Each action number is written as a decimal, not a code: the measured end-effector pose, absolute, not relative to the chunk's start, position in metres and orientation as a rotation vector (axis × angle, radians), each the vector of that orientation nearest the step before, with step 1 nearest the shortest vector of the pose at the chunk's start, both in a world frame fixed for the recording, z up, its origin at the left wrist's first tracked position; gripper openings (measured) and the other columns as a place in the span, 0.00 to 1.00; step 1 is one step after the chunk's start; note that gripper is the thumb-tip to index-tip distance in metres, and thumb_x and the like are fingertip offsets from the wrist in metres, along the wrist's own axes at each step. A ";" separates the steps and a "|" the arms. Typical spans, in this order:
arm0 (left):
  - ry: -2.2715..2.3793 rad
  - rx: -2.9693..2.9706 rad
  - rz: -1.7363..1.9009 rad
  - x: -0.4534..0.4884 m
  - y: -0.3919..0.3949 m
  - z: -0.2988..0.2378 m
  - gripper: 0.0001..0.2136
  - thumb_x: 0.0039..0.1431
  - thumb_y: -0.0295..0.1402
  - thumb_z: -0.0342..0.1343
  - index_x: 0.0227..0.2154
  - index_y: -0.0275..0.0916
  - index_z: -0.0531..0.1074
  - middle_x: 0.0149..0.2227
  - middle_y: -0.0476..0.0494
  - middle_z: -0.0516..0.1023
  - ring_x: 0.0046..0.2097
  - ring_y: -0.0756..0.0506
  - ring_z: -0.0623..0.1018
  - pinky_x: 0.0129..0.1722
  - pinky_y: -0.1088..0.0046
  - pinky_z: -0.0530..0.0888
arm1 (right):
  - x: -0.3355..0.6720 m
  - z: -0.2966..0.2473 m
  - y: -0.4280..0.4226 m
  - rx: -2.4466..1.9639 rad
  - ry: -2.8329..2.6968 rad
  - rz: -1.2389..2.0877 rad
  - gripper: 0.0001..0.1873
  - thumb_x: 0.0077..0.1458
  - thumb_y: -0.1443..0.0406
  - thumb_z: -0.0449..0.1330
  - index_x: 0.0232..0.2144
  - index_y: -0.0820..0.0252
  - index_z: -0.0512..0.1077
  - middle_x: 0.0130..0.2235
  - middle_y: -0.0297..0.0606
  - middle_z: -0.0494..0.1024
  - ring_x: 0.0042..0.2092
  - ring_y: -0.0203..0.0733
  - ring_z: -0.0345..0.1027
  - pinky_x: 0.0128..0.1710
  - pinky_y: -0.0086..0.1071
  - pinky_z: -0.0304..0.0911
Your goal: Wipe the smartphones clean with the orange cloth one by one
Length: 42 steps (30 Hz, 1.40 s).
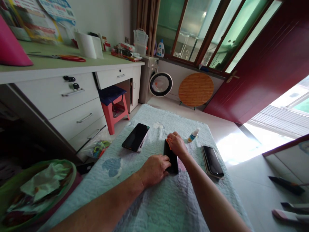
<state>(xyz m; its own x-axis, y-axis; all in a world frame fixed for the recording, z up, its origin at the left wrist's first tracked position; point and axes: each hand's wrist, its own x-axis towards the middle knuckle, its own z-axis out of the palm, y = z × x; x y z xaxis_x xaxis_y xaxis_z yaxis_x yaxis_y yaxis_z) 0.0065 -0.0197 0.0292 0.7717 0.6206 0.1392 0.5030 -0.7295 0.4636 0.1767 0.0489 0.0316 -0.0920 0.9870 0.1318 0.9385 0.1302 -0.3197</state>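
Observation:
A black smartphone (174, 166) lies on the pale blue quilted cover (154, 199), between my two hands. My left hand (155, 168) grips its lower left side, fingers curled over the edge. Near the phone's top end, my right hand (178, 145) is closed on a small orange cloth (169, 143) pressed against the screen. Left of them rests a larger dark-screened device (136, 138) on top of another pale-edged one. A small spray bottle (193, 135) with a white cap stands to the right. Farther right lies another phone (212, 161), stacked on a lighter-edged device.
A waste bin (73, 170) filled with tissues stands at the lower left. Beyond it are a white desk with drawers (72, 96) and a red stool (109, 116). At the back are a washing machine with its door open (161, 84) and a round wooden tabletop (196, 89).

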 end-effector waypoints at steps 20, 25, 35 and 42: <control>1.004 2.532 0.519 0.007 -0.018 0.031 0.11 0.49 0.37 0.65 0.37 0.41 0.77 0.39 0.45 0.79 0.44 0.39 0.74 0.46 0.60 0.68 | 0.163 0.051 0.040 -1.686 -2.602 0.293 0.11 0.56 0.71 0.54 0.33 0.57 0.77 0.41 0.40 0.68 0.44 0.40 0.58 0.39 0.29 0.55; 1.021 2.522 0.567 0.007 -0.019 0.028 0.12 0.48 0.36 0.67 0.36 0.41 0.76 0.41 0.46 0.79 0.47 0.39 0.74 0.47 0.60 0.67 | 0.161 0.059 0.030 -1.596 -2.686 0.384 0.07 0.54 0.70 0.58 0.30 0.58 0.77 0.40 0.39 0.68 0.42 0.39 0.58 0.38 0.28 0.53; 1.034 2.549 0.561 0.008 -0.019 0.026 0.12 0.48 0.37 0.67 0.36 0.40 0.76 0.38 0.46 0.79 0.44 0.39 0.73 0.46 0.61 0.67 | 0.164 0.053 0.053 -1.774 -2.632 0.224 0.08 0.56 0.69 0.57 0.33 0.56 0.77 0.41 0.41 0.69 0.42 0.42 0.58 0.35 0.29 0.53; 1.047 2.568 0.511 0.007 -0.019 0.029 0.13 0.50 0.40 0.66 0.37 0.41 0.76 0.38 0.46 0.79 0.44 0.40 0.73 0.46 0.62 0.67 | 0.164 0.045 0.067 -1.919 -2.547 0.127 0.12 0.58 0.69 0.53 0.36 0.56 0.77 0.43 0.43 0.68 0.43 0.42 0.60 0.37 0.30 0.55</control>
<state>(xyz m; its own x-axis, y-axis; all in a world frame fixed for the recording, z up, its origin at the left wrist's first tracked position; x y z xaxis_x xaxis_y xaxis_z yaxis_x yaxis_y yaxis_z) 0.0070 -0.0192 0.0288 0.6672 0.7162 0.2046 0.6018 -0.6801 0.4186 0.1643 0.0673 0.0446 -0.2764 0.9570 -0.0879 0.9610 0.2745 -0.0336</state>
